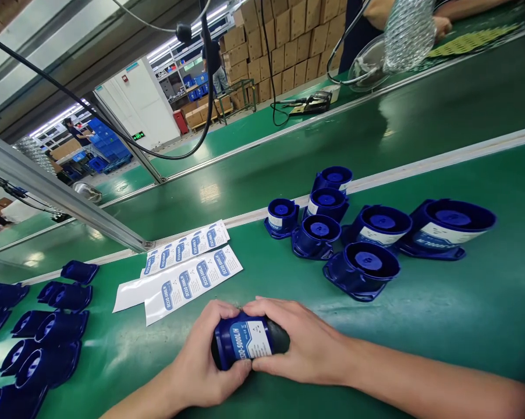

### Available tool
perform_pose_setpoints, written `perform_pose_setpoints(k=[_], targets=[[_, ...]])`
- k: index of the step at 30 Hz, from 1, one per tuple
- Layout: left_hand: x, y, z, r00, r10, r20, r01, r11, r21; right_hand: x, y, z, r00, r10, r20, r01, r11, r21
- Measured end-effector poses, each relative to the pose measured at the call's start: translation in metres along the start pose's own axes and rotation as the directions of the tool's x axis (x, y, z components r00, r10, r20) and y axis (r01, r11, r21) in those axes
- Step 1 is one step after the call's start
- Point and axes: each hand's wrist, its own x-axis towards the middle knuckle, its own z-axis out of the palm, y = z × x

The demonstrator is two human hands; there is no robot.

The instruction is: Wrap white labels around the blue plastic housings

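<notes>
Between both hands, just over the green bench, is a blue plastic pump housing bearing a white and blue label that reads "5000L/H". My left hand wraps its left end, thumb along the lower edge of the label. From the other side my right hand grips the right end, its thumb near the left one. Behind them lie label sheets printed with rows of blue and white labels. Several housings with labels stand upright to the right.
At the left, several more blue housings sit in rows. A metal post rises from the bench's back rail. Beyond it runs a green conveyor. Black cables hang overhead. A co-worker's hand shows at the far upper right.
</notes>
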Motion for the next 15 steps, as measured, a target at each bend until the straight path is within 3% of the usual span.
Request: perform_pose_setpoints(k=[5, 15], targets=[[0.0028, -0.0010, -0.0005, 0.997, 0.072, -0.018, -0.073, 0.997, -0.033, 0.0004, -0.0032, 0.0003, 0.998, 0.064, -0.015, -0.063, 0.997, 0.054], [0.0045, 0.0000, 0.0042, 0.975, 0.210, -0.074, -0.215, 0.975, -0.060, -0.0032, -0.0082, -0.0014, 0.998, 0.055, -0.013, -0.053, 0.988, 0.143]])
